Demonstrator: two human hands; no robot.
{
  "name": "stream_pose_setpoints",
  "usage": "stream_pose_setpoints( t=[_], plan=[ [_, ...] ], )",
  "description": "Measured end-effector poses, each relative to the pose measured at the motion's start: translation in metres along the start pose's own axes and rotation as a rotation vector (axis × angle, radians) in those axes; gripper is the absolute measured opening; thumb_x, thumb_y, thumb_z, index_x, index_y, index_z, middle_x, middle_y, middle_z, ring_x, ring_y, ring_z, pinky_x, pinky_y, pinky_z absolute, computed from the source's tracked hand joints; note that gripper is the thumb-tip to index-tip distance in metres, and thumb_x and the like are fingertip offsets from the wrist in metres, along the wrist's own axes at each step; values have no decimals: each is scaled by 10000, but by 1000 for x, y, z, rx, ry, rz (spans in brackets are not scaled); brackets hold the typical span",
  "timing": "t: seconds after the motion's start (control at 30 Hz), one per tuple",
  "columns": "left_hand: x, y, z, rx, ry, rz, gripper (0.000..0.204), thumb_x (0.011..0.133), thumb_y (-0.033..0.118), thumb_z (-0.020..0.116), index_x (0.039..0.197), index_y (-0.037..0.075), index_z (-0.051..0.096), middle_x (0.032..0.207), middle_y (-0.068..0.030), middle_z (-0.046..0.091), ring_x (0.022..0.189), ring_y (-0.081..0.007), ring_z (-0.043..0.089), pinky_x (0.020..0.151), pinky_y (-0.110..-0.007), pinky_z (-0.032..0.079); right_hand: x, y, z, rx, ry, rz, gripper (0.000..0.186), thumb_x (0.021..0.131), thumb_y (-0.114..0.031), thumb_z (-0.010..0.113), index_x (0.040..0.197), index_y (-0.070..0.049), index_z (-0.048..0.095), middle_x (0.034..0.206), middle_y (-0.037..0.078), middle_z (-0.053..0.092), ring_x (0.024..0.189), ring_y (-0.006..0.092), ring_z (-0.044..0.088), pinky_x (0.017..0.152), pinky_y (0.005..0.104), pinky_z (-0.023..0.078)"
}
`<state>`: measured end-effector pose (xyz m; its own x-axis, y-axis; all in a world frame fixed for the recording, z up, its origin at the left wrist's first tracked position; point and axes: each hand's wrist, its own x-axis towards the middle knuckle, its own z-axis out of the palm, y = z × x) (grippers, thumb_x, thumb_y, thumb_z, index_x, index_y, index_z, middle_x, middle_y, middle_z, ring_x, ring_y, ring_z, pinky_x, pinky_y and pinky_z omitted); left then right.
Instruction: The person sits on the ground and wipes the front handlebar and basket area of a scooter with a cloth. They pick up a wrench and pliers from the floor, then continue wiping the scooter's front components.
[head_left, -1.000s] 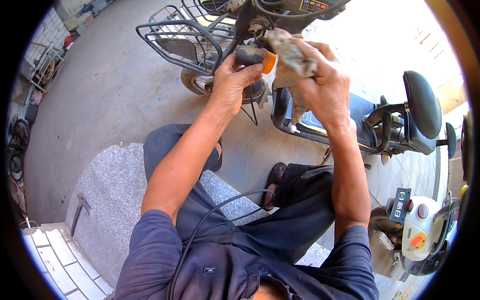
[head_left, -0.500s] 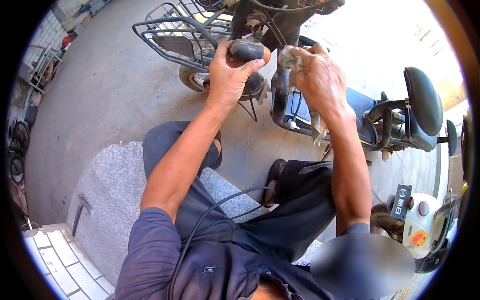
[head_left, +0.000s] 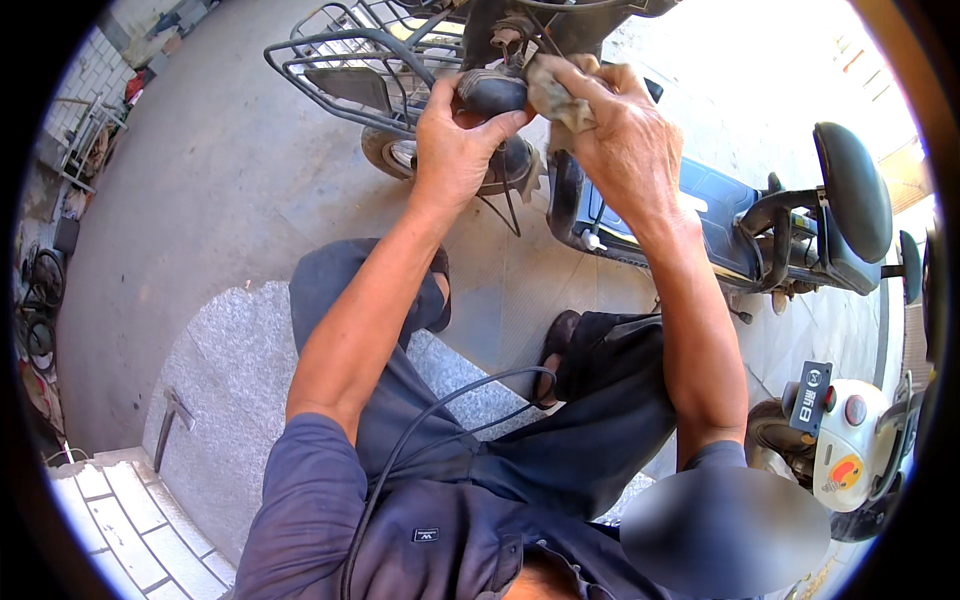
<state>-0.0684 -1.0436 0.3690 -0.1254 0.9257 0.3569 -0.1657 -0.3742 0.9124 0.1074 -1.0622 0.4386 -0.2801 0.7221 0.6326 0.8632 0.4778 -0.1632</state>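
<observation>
My left hand (head_left: 452, 158) is closed around a rounded black part (head_left: 495, 95) with an orange end, which looks like a scooter's turn-signal lamp. My right hand (head_left: 632, 140) grips a crumpled, dirty cloth rag (head_left: 558, 98). The rag is pressed up to the part's right end and hides most of the orange there. Just above my hands is the dark front of an electric scooter (head_left: 715, 205), with loose wires hanging around a socket-like fitting (head_left: 512, 38).
A black wire basket (head_left: 335, 50) juts out at the scooter's front. On the granite slab (head_left: 235, 365) lies a hammer (head_left: 173, 422). A dark cable (head_left: 425, 415) crosses my lap. A white scooter (head_left: 858, 440) stands at right; clutter (head_left: 42, 280) lines the left wall.
My right hand has brought the rag left and up against the part, covering its orange end. The rag's hanging tail no longer shows. The left hand keeps its hold.
</observation>
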Motion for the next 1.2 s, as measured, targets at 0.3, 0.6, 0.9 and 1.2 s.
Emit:
stream_pose_setpoints(
  t=[0.3, 0.6, 0.9, 1.2],
  plan=[
    [2, -3, -4, -111, -15, 8, 515, 812, 29, 804, 1247, -39, 538, 1097, -102, 680, 992, -169, 673, 860, -294, 574, 9, 25, 19, -66, -244, 116, 421, 827, -190, 696, 1246, -218, 730, 1145, 132, 677, 1005, 304, 683, 855, 417, 539],
    [5, -6, -3, -107, -61, -31, 457, 827, 58, 797, 1210, -24, 563, 1076, -100, 679, 941, -186, 683, 770, -318, 607, 18, 24, 32, 131, 34, 29, 342, 849, -160, 655, 1177, -168, 750, 1096, 141, 696, 985, 345, 685, 861, 424, 539],
    [7, 4, -5, 177, -51, -57, 372, 832, 88, 776, 1166, 24, 626, 952, -48, 691, 800, -147, 655, 725, -284, 537, 15, 5, -1, 496, -10, -5, 263, 902, -195, 671, 1120, -63, 735, 1073, 157, 690, 950, 321, 695, 838, 380, 542],
    [6, -2, -7, 218, 1, -33, 372, 819, 49, 789, 1150, 27, 620, 935, -43, 699, 726, -115, 645, 646, -264, 535, 12, -2, -6, 585, -78, -83, 224, 921, -129, 657, 1108, -39, 740, 1009, 130, 740, 927, 217, 701, 846, 316, 539]
  ],
)
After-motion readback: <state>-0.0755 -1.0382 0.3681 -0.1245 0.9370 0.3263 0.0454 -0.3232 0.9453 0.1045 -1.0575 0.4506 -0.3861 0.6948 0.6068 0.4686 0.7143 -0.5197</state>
